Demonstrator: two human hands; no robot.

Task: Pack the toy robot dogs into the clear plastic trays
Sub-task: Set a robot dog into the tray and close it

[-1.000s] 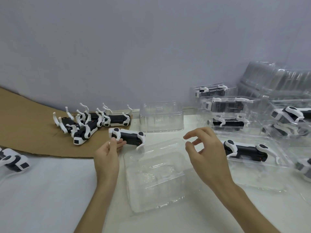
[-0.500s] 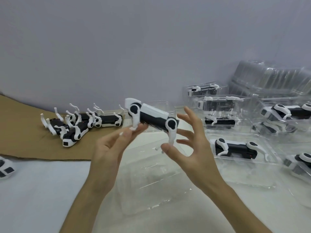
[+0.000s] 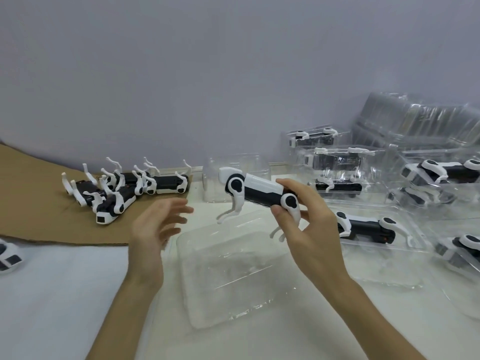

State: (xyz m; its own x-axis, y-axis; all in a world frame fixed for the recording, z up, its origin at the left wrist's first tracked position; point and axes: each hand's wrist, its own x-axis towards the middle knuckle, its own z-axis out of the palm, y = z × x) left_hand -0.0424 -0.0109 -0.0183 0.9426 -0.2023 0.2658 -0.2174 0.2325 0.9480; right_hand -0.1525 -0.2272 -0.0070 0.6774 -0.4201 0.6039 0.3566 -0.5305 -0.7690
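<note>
Nearest, low in the centre of the frame, an empty tray of thin, glossy clear plastic lay flat on the white table. It was a rounded rectangle with a moulded hollow. Over its left edge the left hand hung released, its fingers loosely spread and slightly blurred, touching nothing.

Right of centre the right hand grasped a dog by its right end, thumb beneath and fingers curled over the back. The toy was off the table, above the tray's far edge, tilted with its left end higher. Its body was a smooth, hard block, white on top and black below, with round black hip joints and thin, bent white legs hanging down.

At the frame's left edge part of another dog lay on the table. Farther back on the left, a pile of dogs lay on their backs, legs up, on a flat sheet of brown cardboard. On the right, packed trays each held a dog, and several overlapped. In the upper right a stack of nested clear trays leaned by the matte grey wall.
</note>
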